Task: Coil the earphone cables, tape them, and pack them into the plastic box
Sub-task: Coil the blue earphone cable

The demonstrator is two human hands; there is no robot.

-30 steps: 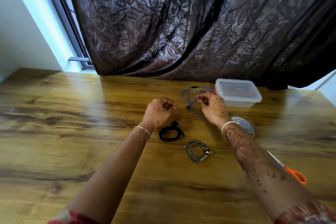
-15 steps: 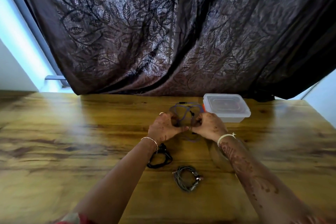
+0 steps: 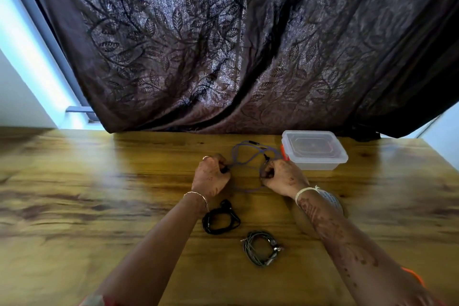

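Purple earphone cable (image 3: pixel 244 142): loose loops, pinched by left hand (image 3: pixel 211 176) and right hand (image 3: pixel 283 176). Black coil (image 3: pixel 218 231) and grey coil (image 3: pixel 248 248): flat, nearer than the grip. Clear plastic box (image 3: pixel 314 154), lid on: just beyond the right hand.

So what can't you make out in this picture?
Head view:
Tape roll: mostly behind the right forearm.
Orange item: only a sliver shows past that forearm; unidentifiable.
Plastic box: lid on, cloudy; contents unclear.
Purple cable: the curled fingers of left hand and right hand hide its gripped parts.
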